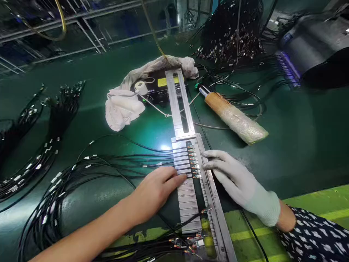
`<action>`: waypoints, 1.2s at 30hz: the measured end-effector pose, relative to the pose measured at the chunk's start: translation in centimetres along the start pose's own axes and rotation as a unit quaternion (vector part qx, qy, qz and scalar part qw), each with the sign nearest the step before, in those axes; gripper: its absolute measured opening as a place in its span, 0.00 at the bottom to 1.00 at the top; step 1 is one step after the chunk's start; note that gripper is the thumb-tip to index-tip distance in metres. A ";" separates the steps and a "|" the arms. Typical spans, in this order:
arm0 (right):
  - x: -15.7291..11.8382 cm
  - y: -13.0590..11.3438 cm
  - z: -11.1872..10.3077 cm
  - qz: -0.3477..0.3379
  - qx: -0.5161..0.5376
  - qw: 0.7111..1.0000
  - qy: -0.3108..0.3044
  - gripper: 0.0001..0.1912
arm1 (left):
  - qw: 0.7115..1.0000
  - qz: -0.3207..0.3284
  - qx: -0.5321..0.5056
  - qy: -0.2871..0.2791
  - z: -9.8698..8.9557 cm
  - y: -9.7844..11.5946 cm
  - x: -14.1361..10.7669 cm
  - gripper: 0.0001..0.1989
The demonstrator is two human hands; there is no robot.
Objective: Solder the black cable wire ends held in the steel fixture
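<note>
A slotted metal fixture (188, 196) runs away from me, with several thin black cables (152, 154) lying side by side in its grooves. Their stripped ends (193, 160), with orange and metallic tips, point right. My bare left hand (155, 191) is at the fixture's left side, thumb and forefinger closed over the nearest seated cable. My right hand (240, 182), in a white glove, has its fingers stretched out against the metal rail (205, 174) on the fixture's right. Nearer to me, one more cable end (207, 209) lies across the fixture.
Behind the fixture stands a black control box (155, 95), partly covered by a stained white cloth (122, 109). A tool handle wrapped in tape (237, 116) lies to the right. Cable bundles (65, 98) lie left, and a dark cable heap (231, 32) is at the back.
</note>
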State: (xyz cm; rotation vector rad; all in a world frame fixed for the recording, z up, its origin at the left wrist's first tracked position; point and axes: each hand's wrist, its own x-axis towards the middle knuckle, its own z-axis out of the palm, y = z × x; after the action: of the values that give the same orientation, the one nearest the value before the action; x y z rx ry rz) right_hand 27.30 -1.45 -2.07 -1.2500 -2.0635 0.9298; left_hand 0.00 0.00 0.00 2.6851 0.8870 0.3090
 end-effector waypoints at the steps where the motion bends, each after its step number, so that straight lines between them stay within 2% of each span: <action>1: 0.1 0.0 0.0 -0.002 0.000 1.000 0.000 0.13 | 1.000 -0.001 -0.016 -0.007 -0.2 0.0 0.1 0.15; 5: 0.3 0.0 0.1 -0.011 0.003 1.000 0.006 0.13 | 0.997 -0.016 -0.078 -0.016 -0.4 0.0 0.3 0.12; 7: 0.3 0.1 0.1 -0.016 0.006 1.000 0.011 0.13 | 0.995 -0.027 -0.095 -0.001 0.0 0.3 -0.1 0.11; 11: 0.3 0.0 0.0 -0.017 0.009 1.000 0.012 0.13 | 0.996 -0.058 -0.008 0.068 1.3 0.9 -1.9 0.17; 13: 0.5 0.0 -0.1 -0.017 0.012 1.000 0.014 0.12 | 0.996 -0.064 0.019 0.064 1.9 1.0 -2.8 0.21; 16: 0.8 0.0 -0.2 -0.021 0.021 0.999 0.022 0.12 | 0.998 -0.063 -0.010 0.017 2.0 0.8 -3.3 0.23; 20: 0.7 0.2 -0.1 -0.024 0.011 1.000 0.017 0.12 | 0.986 -0.095 -0.133 -0.024 -0.2 1.1 -3.3 0.22; 23: 0.6 0.2 0.0 -0.030 0.006 0.999 0.015 0.12 | 0.965 -0.100 -0.215 -0.115 -2.6 2.3 -3.8 0.18; 25: 0.6 0.2 0.0 -0.031 0.006 0.999 0.020 0.12 | 0.951 -0.093 -0.235 -0.181 -3.5 3.1 -4.2 0.10; 26: 0.6 0.1 0.0 -0.029 0.007 0.999 0.021 0.12 | 0.946 -0.093 -0.243 -0.191 -3.6 3.3 -4.4 0.08; 28: 0.7 0.1 0.0 -0.022 0.006 1.000 0.021 0.12 | 0.948 -0.106 -0.263 -0.146 -3.1 3.4 -4.6 0.09; 30: 0.8 0.0 0.0 -0.016 0.002 1.000 0.018 0.12 | 0.954 -0.132 -0.263 -0.054 -2.1 3.0 -4.4 0.10; 32: 0.8 0.0 0.0 -0.014 -0.001 1.000 0.016 0.12 | 0.962 -0.152 -0.226 0.015 -1.0 2.5 -4.1 0.11; 36: 0.8 0.1 0.0 -0.010 -0.001 1.000 0.015 0.12 | 0.978 -0.142 -0.139 0.061 0.6 2.0 -3.5 0.09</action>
State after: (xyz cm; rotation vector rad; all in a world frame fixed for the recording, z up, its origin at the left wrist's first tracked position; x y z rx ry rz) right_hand 27.00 -0.75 -2.07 -1.2346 -2.0503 0.8953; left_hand -1.50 -3.82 -0.21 2.2682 1.1529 0.4943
